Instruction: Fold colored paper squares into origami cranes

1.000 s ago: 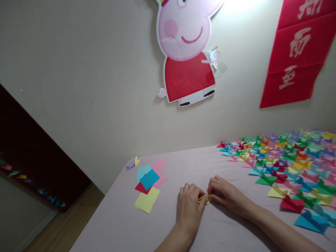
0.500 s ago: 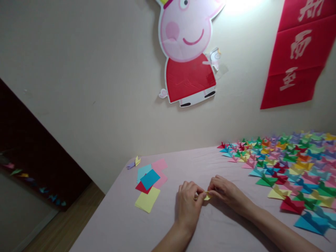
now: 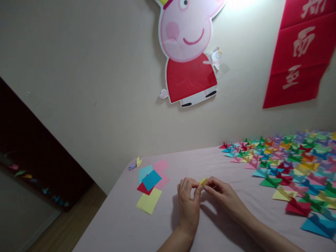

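Note:
A small folded piece of yellow paper (image 3: 203, 181) is pinched between my two hands, a little above the pink-covered table (image 3: 118, 217). My left hand (image 3: 188, 196) grips its left side with thumb and forefinger, the other fingers curled. On its right side, the thumb and fingertips of my right hand (image 3: 219, 191) close on it. Fingers hide part of the folds. Left of my hands lie loose paper squares: a yellow one (image 3: 149, 201), a blue one (image 3: 151, 180), and red, light blue and pink ones partly overlapped.
Rows of many-coloured folded paper cranes (image 3: 299, 178) cover the table's right side. A small yellow and purple folded pair (image 3: 135, 163) sits at the far left corner. Behind the table, the wall carries a pig cutout (image 3: 191, 77) and a red banner (image 3: 296, 59).
Both hands have raised the yellow paper slightly and turned it more upright. My right hand's fingers have opened out a little from their tighter curl. The view has shifted slightly.

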Demonstrator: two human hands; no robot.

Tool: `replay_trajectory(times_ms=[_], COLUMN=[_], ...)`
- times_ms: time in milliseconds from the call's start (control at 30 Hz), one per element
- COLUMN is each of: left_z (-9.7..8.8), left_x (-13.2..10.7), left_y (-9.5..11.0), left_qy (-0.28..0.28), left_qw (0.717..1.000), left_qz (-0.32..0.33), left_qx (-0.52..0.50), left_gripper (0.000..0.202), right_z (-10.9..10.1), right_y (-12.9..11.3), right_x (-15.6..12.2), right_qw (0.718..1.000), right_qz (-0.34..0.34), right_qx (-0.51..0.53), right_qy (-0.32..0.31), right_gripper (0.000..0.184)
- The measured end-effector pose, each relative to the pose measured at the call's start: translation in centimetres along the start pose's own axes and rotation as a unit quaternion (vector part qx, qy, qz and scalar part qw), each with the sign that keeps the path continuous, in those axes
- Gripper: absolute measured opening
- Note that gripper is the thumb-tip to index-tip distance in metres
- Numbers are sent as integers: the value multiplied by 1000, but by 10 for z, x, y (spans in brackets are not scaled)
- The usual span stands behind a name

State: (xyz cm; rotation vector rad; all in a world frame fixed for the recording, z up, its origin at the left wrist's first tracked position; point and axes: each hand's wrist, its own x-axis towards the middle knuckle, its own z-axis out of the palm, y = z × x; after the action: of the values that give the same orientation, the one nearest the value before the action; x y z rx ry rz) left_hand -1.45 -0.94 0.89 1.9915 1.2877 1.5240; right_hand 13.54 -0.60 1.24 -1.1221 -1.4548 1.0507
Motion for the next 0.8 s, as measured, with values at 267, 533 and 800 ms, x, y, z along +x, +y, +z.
replay_trajectory(times_ms=[267, 533, 800], left_z=[5, 8, 9], left_x=[-4, -5, -4], left_y=[-3, -3, -5], left_qy=[-65, -93, -104], left_qw=[987, 970, 952], left_qz=[-138, -205, -217], left_qx=[-56, -95, -190], left_gripper=[6, 14, 23], right_z=[-9, -4, -4], right_y=[-1, 3, 6], right_x=[1, -3, -1], right_qw=[998, 998, 994], right_qz=[-51, -48, 25], right_qx=[-10, -14, 107], right_qy=[26, 22, -24], right_gripper=[25, 26, 39])
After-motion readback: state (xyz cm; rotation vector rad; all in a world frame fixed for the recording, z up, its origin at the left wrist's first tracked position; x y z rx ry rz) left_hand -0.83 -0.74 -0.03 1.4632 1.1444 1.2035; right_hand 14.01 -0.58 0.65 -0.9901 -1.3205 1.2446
